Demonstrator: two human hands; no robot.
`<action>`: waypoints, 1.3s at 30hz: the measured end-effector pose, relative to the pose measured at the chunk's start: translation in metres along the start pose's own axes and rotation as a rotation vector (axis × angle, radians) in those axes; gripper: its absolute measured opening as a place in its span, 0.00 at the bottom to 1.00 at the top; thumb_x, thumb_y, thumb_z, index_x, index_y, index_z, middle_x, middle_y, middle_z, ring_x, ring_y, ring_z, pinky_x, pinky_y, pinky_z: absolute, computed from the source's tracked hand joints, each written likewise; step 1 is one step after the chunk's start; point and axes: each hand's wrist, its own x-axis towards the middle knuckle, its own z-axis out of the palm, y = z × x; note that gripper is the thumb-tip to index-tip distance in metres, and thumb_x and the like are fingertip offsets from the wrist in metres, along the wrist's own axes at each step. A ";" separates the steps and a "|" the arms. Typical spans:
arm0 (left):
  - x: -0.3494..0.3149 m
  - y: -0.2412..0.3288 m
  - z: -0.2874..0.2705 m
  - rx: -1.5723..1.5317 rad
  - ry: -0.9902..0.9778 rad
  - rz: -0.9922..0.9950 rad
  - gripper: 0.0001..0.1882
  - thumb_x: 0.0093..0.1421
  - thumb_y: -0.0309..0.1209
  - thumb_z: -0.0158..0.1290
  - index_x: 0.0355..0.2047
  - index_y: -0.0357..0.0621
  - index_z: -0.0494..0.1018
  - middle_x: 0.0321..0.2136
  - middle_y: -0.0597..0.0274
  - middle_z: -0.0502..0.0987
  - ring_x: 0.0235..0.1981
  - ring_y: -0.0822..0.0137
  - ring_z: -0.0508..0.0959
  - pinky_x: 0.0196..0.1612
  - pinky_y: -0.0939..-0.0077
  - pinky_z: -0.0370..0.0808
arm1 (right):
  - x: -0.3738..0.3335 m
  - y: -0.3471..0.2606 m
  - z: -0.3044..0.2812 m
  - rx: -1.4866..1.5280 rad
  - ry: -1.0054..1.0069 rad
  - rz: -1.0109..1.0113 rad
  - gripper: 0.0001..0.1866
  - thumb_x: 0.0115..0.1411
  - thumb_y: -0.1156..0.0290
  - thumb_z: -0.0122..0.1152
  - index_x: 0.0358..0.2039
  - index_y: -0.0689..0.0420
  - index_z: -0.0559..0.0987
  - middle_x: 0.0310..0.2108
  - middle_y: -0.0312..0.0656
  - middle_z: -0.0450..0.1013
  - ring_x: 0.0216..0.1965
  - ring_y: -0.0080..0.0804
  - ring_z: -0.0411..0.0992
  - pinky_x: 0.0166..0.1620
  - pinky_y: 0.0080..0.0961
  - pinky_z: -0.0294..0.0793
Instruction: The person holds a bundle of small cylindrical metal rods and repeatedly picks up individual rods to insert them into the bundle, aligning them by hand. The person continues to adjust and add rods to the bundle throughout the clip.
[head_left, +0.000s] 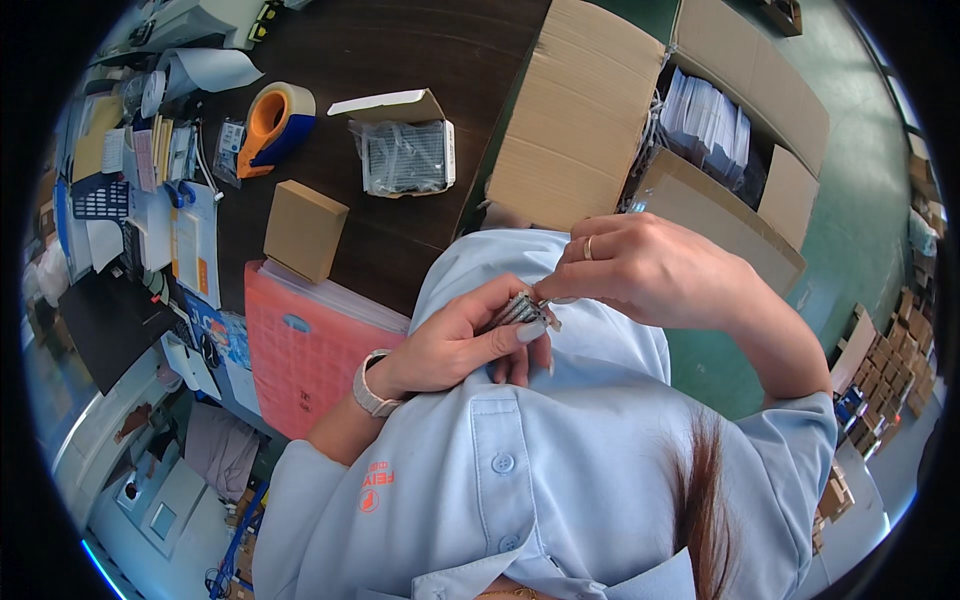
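Observation:
My left hand (pixel 462 345), with a pale watch on its wrist, is closed around a small bundle of slim grey ribbed pieces (pixel 515 310), held above my lap. The bundle's exact kind is not plain. My right hand (pixel 640 268) meets it at its right end, thumb and fingers pinched together there. A small bit shows at those fingertips, too small to name. On the dark table ahead, a small white box (pixel 450 160) stands with its lid up. Inside it lie rows of similar grey pieces (pixel 405 158) under clear plastic.
A large open cardboard carton (pixel 575 115) with white paper packets (pixel 705 120) stands at the right. On the table (pixel 440 50) are an orange and blue tape dispenser (pixel 268 128), a small brown box (pixel 305 230) and a pink folder (pixel 320 345). Stationery crowds the left.

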 end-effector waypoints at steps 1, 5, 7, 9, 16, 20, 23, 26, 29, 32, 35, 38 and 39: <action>0.000 -0.001 0.000 -0.004 -0.004 -0.003 0.13 0.63 0.37 0.41 0.43 0.42 0.61 0.30 0.61 0.73 0.23 0.78 0.73 0.25 0.89 0.67 | 0.000 -0.001 0.000 -0.048 0.001 -0.018 0.07 0.43 0.77 0.55 0.26 0.62 0.74 0.21 0.44 0.70 0.30 0.39 0.71 0.32 0.31 0.72; 0.001 0.000 -0.001 0.015 0.012 -0.012 0.14 0.64 0.37 0.40 0.45 0.42 0.60 0.30 0.61 0.73 0.23 0.77 0.73 0.25 0.88 0.67 | 0.006 -0.014 -0.007 -0.311 -0.054 -0.055 0.05 0.43 0.74 0.55 0.22 0.62 0.74 0.19 0.42 0.69 0.27 0.34 0.70 0.31 0.28 0.72; 0.001 0.001 0.001 0.038 0.033 -0.001 0.15 0.64 0.37 0.39 0.46 0.41 0.60 0.31 0.61 0.73 0.23 0.77 0.73 0.25 0.88 0.67 | 0.010 -0.019 -0.009 -0.408 -0.083 -0.054 0.05 0.43 0.73 0.55 0.21 0.62 0.74 0.18 0.41 0.69 0.26 0.33 0.70 0.31 0.26 0.71; 0.003 0.006 0.005 0.056 0.062 -0.026 0.16 0.64 0.37 0.39 0.47 0.41 0.59 0.31 0.61 0.73 0.23 0.77 0.74 0.24 0.88 0.67 | 0.012 -0.020 -0.010 -0.433 -0.079 -0.048 0.05 0.42 0.73 0.55 0.20 0.61 0.73 0.18 0.40 0.69 0.26 0.32 0.70 0.31 0.25 0.71; 0.003 0.007 0.008 0.084 0.128 -0.026 0.16 0.64 0.37 0.39 0.48 0.40 0.58 0.30 0.63 0.72 0.22 0.77 0.73 0.24 0.88 0.67 | 0.014 -0.021 -0.005 -0.439 -0.050 -0.023 0.05 0.43 0.73 0.55 0.19 0.61 0.73 0.18 0.40 0.69 0.26 0.32 0.70 0.31 0.26 0.71; 0.005 0.007 0.007 0.108 0.143 -0.032 0.16 0.64 0.36 0.39 0.48 0.41 0.58 0.30 0.63 0.72 0.23 0.77 0.73 0.24 0.88 0.67 | 0.011 -0.021 0.004 -0.456 -0.006 0.039 0.06 0.42 0.73 0.54 0.19 0.60 0.69 0.17 0.40 0.66 0.23 0.33 0.67 0.29 0.28 0.69; 0.005 0.006 0.007 0.090 0.132 -0.020 0.15 0.64 0.35 0.39 0.48 0.42 0.59 0.30 0.63 0.72 0.23 0.78 0.73 0.24 0.88 0.67 | 0.011 -0.016 0.008 -0.422 0.019 0.108 0.05 0.46 0.74 0.54 0.19 0.61 0.69 0.17 0.42 0.67 0.24 0.36 0.69 0.29 0.29 0.71; 0.004 0.007 0.005 0.068 0.078 0.012 0.14 0.64 0.34 0.39 0.48 0.42 0.60 0.30 0.62 0.72 0.23 0.78 0.72 0.25 0.88 0.67 | 0.001 0.010 0.019 -0.376 0.128 0.277 0.05 0.49 0.73 0.53 0.23 0.61 0.71 0.20 0.44 0.68 0.26 0.37 0.71 0.30 0.30 0.70; 0.001 0.004 0.000 0.022 0.079 0.041 0.14 0.64 0.33 0.40 0.48 0.42 0.60 0.31 0.61 0.71 0.23 0.78 0.72 0.25 0.88 0.66 | -0.006 0.022 0.011 -0.118 0.196 0.480 0.06 0.54 0.74 0.53 0.31 0.62 0.73 0.26 0.46 0.72 0.29 0.37 0.73 0.33 0.29 0.72; 0.000 0.001 0.001 -0.001 0.106 0.083 0.14 0.63 0.32 0.41 0.48 0.42 0.59 0.31 0.60 0.71 0.23 0.78 0.72 0.25 0.89 0.66 | -0.011 0.009 0.004 0.249 0.250 0.470 0.06 0.53 0.78 0.52 0.33 0.61 0.74 0.26 0.43 0.74 0.27 0.31 0.74 0.31 0.25 0.73; 0.000 0.002 0.001 0.031 0.133 0.046 0.14 0.63 0.31 0.41 0.48 0.41 0.59 0.30 0.61 0.71 0.23 0.78 0.71 0.24 0.88 0.66 | -0.014 -0.002 -0.004 0.405 0.148 0.556 0.06 0.53 0.78 0.53 0.32 0.60 0.74 0.24 0.41 0.74 0.26 0.29 0.74 0.31 0.23 0.72; 0.005 0.005 -0.002 -0.020 0.139 0.017 0.17 0.63 0.31 0.41 0.51 0.41 0.55 0.29 0.61 0.70 0.21 0.78 0.70 0.25 0.87 0.66 | -0.014 0.000 -0.003 0.326 0.146 0.564 0.05 0.52 0.79 0.53 0.31 0.60 0.75 0.22 0.39 0.73 0.24 0.25 0.73 0.30 0.20 0.72; 0.006 0.005 -0.001 -0.062 0.157 0.059 0.19 0.63 0.31 0.40 0.53 0.43 0.53 0.29 0.61 0.69 0.21 0.77 0.69 0.25 0.86 0.66 | -0.012 0.002 -0.002 0.294 0.175 0.523 0.05 0.52 0.80 0.53 0.31 0.61 0.75 0.22 0.39 0.73 0.24 0.24 0.73 0.30 0.19 0.72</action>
